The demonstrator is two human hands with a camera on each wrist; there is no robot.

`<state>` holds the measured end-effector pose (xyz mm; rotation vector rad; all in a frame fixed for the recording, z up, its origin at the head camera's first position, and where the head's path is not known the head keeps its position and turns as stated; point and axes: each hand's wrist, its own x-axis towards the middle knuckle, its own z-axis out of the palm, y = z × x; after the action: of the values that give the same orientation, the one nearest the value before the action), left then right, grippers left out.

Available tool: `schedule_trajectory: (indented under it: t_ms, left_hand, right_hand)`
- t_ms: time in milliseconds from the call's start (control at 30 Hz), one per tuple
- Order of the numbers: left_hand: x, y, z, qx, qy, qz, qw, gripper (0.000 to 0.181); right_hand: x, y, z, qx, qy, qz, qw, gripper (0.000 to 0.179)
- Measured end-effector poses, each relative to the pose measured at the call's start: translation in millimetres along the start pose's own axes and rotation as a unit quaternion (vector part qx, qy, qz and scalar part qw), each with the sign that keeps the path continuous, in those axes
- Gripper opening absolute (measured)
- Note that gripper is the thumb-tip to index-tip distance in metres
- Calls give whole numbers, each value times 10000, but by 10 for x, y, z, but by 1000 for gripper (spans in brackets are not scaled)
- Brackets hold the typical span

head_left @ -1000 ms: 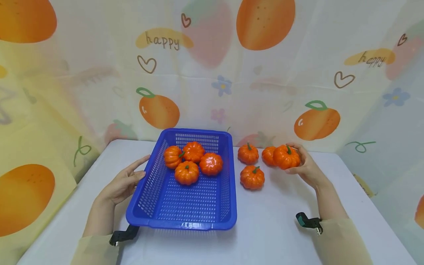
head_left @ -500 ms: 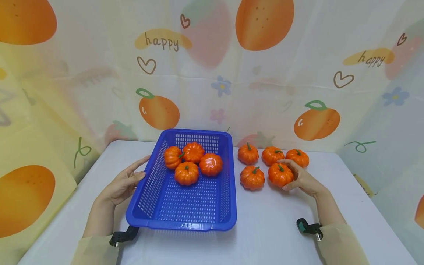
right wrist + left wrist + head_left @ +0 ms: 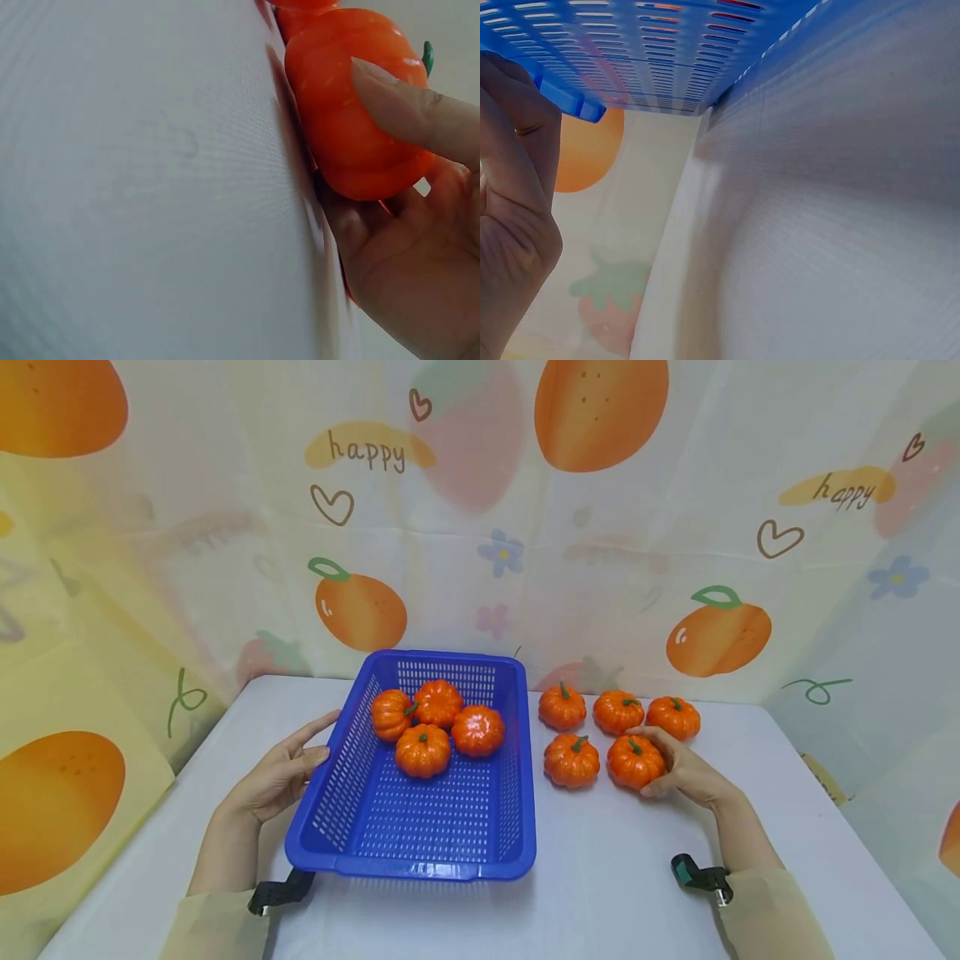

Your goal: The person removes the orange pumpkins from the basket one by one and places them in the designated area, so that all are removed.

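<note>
My right hand (image 3: pixel 693 774) holds a small orange pumpkin (image 3: pixel 635 762) with a green stem, which sits on the white table. In the right wrist view the thumb lies along one side of this pumpkin (image 3: pixel 352 112), with the other fingers partly hidden on the opposite side. At the left side of a blue perforated basket (image 3: pixel 420 868), my left hand (image 3: pixel 279 777) touches the rim from outside with thumb and forefinger extended; its other fingers are partly hidden. Inside the basket, several similar pumpkins (image 3: pixel 423 752) are gathered toward the back.
Right of the basket, one pumpkin (image 3: pixel 572 762) lies beside the held one. A back row has a left pumpkin (image 3: pixel 562 707), a middle pumpkin (image 3: pixel 618 712) and a right pumpkin (image 3: pixel 675 718). A printed cloth (image 3: pixel 450 602) hangs behind the white table (image 3: pixel 607 893).
My right hand has brought its pumpkin down and forward from above the back row to the table, uncovering the back-right pumpkin. The left hand and basket have stayed put.
</note>
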<state>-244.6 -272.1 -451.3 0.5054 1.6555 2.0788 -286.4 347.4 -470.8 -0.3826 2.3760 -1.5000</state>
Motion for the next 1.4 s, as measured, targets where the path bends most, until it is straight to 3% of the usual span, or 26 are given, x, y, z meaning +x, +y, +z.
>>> schedule_trajectory:
  t_ms: [567, 900, 1200, 1400]
  left_hand:
    - [9, -6, 15, -40, -33, 30, 10000, 61]
    - [15, 3, 16, -24, 30, 20, 10000, 62]
    - [13, 15, 23, -26, 35, -29, 10000, 62]
    - [13, 10, 25, -14, 78, 8, 10000, 62]
  right_hand:
    - [-30, -63, 28, 142, -261, 27, 9996, 93]
    - [-116, -141, -96, 81, -358, 57, 9993, 95]
    - [-222, -398, -173, -317, -159, 34, 9994, 79]
    - [-164, -792, -166, -481, -84, -598, 9970, 71]
